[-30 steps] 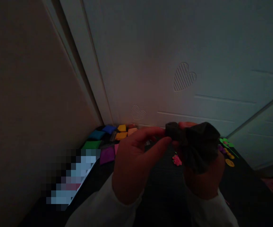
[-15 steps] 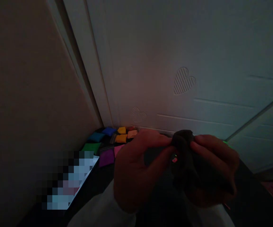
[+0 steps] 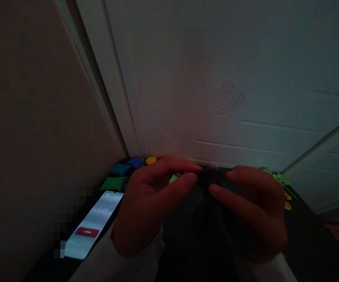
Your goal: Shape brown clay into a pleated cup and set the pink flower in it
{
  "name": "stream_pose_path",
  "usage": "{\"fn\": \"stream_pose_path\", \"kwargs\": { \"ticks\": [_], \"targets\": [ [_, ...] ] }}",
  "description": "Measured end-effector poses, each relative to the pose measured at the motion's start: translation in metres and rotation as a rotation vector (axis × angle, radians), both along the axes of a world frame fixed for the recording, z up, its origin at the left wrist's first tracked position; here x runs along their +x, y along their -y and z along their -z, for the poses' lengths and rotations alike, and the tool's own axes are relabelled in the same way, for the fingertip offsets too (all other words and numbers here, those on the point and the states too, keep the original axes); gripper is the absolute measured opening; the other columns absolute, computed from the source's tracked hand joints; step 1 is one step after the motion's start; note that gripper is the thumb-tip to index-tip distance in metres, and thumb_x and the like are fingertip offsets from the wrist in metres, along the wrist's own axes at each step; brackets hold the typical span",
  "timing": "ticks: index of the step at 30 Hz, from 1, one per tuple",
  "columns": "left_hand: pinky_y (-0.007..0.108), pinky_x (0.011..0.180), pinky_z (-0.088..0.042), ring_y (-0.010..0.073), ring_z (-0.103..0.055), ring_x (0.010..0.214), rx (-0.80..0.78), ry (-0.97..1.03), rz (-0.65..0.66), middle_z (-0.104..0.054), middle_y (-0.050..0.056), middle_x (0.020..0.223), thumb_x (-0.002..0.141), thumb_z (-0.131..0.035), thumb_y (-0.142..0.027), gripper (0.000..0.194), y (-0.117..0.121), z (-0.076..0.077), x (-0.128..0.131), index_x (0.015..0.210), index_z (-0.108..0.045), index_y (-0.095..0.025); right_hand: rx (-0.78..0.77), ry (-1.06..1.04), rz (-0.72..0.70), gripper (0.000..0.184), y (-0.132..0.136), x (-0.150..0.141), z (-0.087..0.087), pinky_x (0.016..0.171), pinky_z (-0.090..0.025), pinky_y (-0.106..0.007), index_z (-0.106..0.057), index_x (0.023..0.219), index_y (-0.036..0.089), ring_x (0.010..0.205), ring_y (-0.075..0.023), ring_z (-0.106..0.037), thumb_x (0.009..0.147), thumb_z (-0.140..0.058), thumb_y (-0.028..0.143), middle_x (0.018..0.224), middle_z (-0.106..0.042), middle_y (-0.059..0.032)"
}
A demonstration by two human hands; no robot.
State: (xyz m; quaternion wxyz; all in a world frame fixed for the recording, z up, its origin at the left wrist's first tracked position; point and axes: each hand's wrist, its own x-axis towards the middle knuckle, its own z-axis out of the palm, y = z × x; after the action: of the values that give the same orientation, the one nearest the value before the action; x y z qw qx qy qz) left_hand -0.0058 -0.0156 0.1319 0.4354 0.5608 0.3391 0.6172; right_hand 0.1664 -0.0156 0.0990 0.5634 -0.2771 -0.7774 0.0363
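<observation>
Pale panel behind, embossed with ribbed hearts; dark table below. Left hand angled inward, thumb and forefinger pinching dark cloth near its top. Right hand curled, thumb at cloth, forefinger parted; can't tell if gripping. Cloth soft, folded, between hands over table.

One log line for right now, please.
left hand: pinching dark cloth-like piece | right hand: thumb against piece, forefinger apart | phone: lit, beyond left sleeve

Likely home corner: pale panel with embossed hearts behind dark table
</observation>
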Motion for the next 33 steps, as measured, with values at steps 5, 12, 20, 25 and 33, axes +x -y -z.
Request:
{"fn": "stream_pose_path", "kwargs": {
  "ticks": [5,12,20,25,33],
  "targets": [
    [0.027,0.071,-0.052,0.0175,-0.066,0.079,0.058,-0.052,0.039,-0.071,0.001,0.081,0.075,-0.066,-0.019,0.014,0.004,-0.004,-0.009,0.083,-0.072,-0.027,0.051,0.101,-0.052,0.034,0.005,0.007,-0.022,0.078,-0.050,-0.028,-0.058,0.116,0.029,0.102,-0.0174,-0.050,0.083,-0.055,0.021,0.107,-0.051,-0.0035],
    [0.025,0.077,-0.050,0.0170,-0.063,0.089,0.295,-0.349,-0.035,-0.070,-0.002,0.085,0.072,-0.067,-0.013,0.024,0.017,-0.011,-0.016,0.088,-0.070,-0.031,-0.017,0.116,-0.063,0.027,0.009,0.014,-0.026,0.069,-0.052,-0.028,-0.061,0.110,0.030,0.101,-0.0186,-0.053,0.085,-0.053,0.024,0.108,-0.053,-0.0050],
    [0.024,0.078,-0.049,0.0154,-0.063,0.086,0.417,-0.543,-0.085,-0.069,0.000,0.090,0.073,-0.067,-0.015,0.022,0.016,-0.016,-0.015,0.090,-0.070,-0.028,0.030,0.219,-0.032,0.028,0.010,0.017,-0.032,0.087,-0.046,-0.024,-0.061,0.107,0.025,0.102,-0.0137,-0.051,0.086,-0.048,0.013,0.111,-0.051,-0.0030],
    [0.023,0.078,-0.048,0.0151,-0.063,0.086,0.455,-0.628,-0.132,-0.069,0.003,0.090,0.075,-0.065,-0.019,0.016,0.016,-0.017,-0.012,0.090,-0.071,-0.023,0.051,0.211,-0.068,0.025,0.008,0.016,-0.034,0.088,-0.045,-0.023,-0.059,0.108,0.022,0.106,-0.0139,-0.049,0.087,-0.046,0.018,0.110,-0.051,-0.0039],
    [0.023,0.080,-0.047,0.0150,-0.062,0.091,0.429,-0.608,-0.156,-0.067,0.001,0.092,0.076,-0.065,-0.020,0.013,0.014,-0.014,-0.007,0.087,-0.068,-0.025,0.078,0.145,-0.022,0.025,0.007,0.011,-0.034,0.082,-0.049,-0.031,-0.058,0.108,0.024,0.101,-0.0169,-0.053,0.086,-0.049,0.015,0.106,-0.057,-0.0040]
  ]
}}
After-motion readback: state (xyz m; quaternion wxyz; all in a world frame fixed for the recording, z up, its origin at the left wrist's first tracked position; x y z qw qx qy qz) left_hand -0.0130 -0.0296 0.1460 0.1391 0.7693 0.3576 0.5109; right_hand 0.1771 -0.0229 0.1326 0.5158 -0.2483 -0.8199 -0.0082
